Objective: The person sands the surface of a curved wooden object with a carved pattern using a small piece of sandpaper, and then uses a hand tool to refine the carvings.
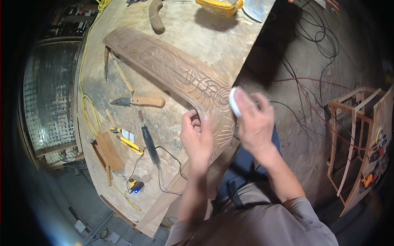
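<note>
A brown wooden piece (160,63) with carved scrolls and leaf-like lines lies slantwise across the workbench, bending toward me at its near end. My left hand (197,137) is closed at the inner edge of that bend, thumb on top and fingers curled at the rim. Over the right edge of the carving, my right hand (256,121) grips a white rounded pad (234,102), held tilted on its side. The hand is slightly blurred, and I cannot tell whether the pad touches the wood.
Left of the carving lie a wooden-handled knife (139,101), a dark corded pen-like tool (150,143), a yellow utility knife (130,144) and a wood block (108,151). A curved wooden piece (156,16) rests farther back. Cables (320,37) and a wooden frame (353,143) occupy the floor at right.
</note>
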`<state>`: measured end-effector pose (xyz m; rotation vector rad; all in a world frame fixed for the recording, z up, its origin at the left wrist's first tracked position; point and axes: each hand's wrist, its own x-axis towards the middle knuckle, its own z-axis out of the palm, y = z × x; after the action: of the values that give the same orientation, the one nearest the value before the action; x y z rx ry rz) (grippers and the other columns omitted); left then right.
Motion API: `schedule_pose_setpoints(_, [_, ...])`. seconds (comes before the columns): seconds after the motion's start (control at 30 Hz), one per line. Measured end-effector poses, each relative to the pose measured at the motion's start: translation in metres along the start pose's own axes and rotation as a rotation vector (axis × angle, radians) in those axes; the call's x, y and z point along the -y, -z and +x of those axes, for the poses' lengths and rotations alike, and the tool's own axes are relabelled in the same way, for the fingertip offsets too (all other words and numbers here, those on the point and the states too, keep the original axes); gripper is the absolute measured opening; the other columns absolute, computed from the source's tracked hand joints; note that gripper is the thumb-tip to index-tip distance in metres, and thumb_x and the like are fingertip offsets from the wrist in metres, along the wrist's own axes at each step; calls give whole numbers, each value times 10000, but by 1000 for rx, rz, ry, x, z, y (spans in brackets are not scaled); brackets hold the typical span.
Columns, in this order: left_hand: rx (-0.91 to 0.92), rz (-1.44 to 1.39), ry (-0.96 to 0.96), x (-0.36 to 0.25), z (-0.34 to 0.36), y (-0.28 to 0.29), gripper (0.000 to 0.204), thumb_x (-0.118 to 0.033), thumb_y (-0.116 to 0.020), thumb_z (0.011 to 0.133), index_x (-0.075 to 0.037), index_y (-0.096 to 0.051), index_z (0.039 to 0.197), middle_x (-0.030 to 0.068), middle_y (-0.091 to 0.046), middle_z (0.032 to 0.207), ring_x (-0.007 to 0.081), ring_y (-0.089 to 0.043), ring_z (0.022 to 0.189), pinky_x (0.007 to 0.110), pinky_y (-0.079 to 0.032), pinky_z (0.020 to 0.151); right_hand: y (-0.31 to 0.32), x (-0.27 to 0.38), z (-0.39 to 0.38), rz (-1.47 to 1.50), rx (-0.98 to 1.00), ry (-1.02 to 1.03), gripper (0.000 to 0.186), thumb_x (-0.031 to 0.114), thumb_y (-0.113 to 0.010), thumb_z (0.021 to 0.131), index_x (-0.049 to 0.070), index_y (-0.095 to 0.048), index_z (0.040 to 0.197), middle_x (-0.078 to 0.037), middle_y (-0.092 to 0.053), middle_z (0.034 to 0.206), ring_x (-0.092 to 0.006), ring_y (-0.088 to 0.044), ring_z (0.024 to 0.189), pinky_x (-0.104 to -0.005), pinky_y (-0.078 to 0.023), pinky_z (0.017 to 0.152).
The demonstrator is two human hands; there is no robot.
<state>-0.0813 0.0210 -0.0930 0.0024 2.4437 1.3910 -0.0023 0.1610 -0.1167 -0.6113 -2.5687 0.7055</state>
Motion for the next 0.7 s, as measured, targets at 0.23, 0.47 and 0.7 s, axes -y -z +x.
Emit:
schedule_pose_setpoints(0.23, [2,9,-18,2,2,-2,346,-177,-697,984,38,-574,1224,79,-591,963,140,-527,877,285,-493,777,2,2,-39,129,75,101,531,222,-782,806,127,-693,1321,12,-637,1434,-301,-591,1225,-381,-458,932])
schedule_pose_setpoints(0.47, [-7,112,-144,10,8,0,310,-121,-675,980,42,-552,1213,50,-619,874,68,-532,714,225,-452,599,-4,8,-20,145,150,103,639,324,-796,787,109,-647,1370,8,-587,1485,-301,-570,1183,-401,-468,901])
schedule_pose_setpoints(0.7, [15,68,-47,5,8,0,316,-127,-682,975,27,-542,1213,13,-523,896,45,-472,716,204,-406,600,-1,-12,6,251,182,31,685,292,-813,762,57,-630,1378,-54,-572,1501,-293,-620,922,-390,-528,812])
